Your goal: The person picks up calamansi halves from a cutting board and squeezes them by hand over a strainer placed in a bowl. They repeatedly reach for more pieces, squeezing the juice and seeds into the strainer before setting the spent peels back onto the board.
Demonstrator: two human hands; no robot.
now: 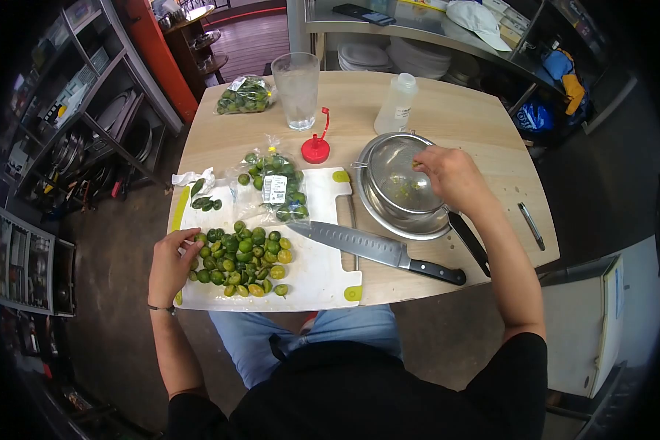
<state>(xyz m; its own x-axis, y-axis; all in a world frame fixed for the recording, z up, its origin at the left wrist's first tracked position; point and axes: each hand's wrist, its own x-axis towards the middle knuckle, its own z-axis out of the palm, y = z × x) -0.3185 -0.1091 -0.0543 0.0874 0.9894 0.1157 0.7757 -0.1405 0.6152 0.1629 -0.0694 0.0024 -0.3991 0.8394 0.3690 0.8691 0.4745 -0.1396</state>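
Head: right hand [447, 174] pinches citrus [416, 165] over strainer [402, 187], left hand [174, 254] at pile [242, 257]

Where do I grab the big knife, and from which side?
Take the knife's black handle from above, favoring the person's side: it lies flat, angled right, off the cutting board, blade pointing left, with the strainer's handle close on the far side.

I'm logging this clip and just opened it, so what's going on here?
A person's right hand is over a sieve with yellowish bits in it, seemingly pinching a small piece of fruit. The sieve sits over a metal bowl. The left hand is at the edge of a pile of small green fruits on a cutting board; its exact grip is unclear. A knife lies between the pile and the bowl.
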